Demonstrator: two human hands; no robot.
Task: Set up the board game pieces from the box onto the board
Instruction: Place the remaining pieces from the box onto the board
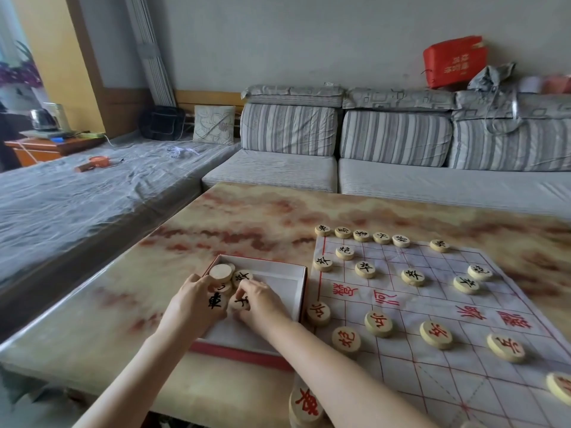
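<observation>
A shallow white box with a red rim (279, 268) lies on the marble-patterned table, left of the paper board (432, 307). Both hands are inside the box, at its left end. My left hand (188, 308) grips a round wooden piece with a black character (215, 299). The fingers of my right hand (262, 304) close on another black-marked piece (240, 303). Several more pieces (221, 272) are heaped just beyond my fingers. Black-marked pieces (365, 269) stand on the board's far half and red-marked pieces (378, 323) on the near half.
A red-marked piece (304, 403) tops a small stack at the table's front edge, under my right forearm. Another piece (560, 387) sits at the right frame edge. A striped sofa (392, 171) runs behind the table, and a cloth-covered platform (92, 196) lies to the left.
</observation>
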